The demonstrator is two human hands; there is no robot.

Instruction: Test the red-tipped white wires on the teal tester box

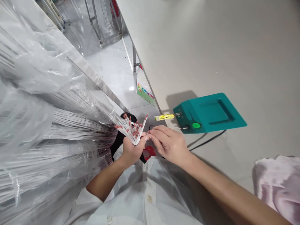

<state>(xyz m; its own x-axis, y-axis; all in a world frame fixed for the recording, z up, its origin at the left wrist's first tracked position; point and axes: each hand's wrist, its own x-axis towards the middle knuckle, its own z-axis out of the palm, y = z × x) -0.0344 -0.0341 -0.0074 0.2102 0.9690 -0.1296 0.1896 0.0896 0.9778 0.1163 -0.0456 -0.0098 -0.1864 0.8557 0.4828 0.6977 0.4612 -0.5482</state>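
Observation:
My left hand [132, 151] is closed around a bundle of thin white wires [128, 134] with reddish-brown tips that fan out above the fist. Close beside the left thumb, my right hand [172, 145] has its thumb and forefinger pinched together. What lies in that pinch is too small to make out, though the fingers meet right by the bundle. To the right, on the table, sits a teal box [208, 114] with a lit green button [196, 125]. A yellow clip-like piece [164, 117] sticks out from its front, just beyond my right fingers.
Many long white wires in clear plastic [77, 122] fill the left side. The grey table [222, 56] extends right, with a pink cloth [278, 184] at its lower corner. A dark cable [208, 140] runs from the box. A wheeled metal rack [100, 28] stands on the floor behind.

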